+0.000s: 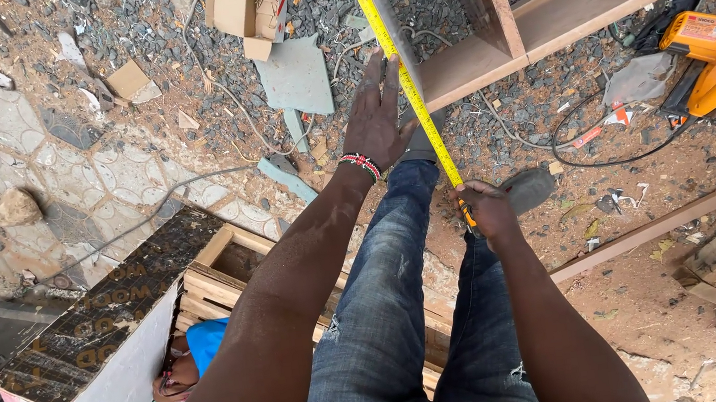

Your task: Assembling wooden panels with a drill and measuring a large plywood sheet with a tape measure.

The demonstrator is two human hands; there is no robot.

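Left hand (377, 118) flat, pressing the thin, floppy yellow tape measure (403, 79) against the wooden shelf unit (485, 52); right hand (486, 209) closed on its case.

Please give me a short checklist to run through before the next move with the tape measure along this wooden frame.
1. Tape measure stretched straight: ok.
2. Left hand flat beside the tape near the wooden frame: ok.
3. Right hand gripping the tape's case end: ok.
4. Tape's far end hooked on the frame: cannot tell, out of view.
5. Footing free of the black cable: ok, cable lies apart.
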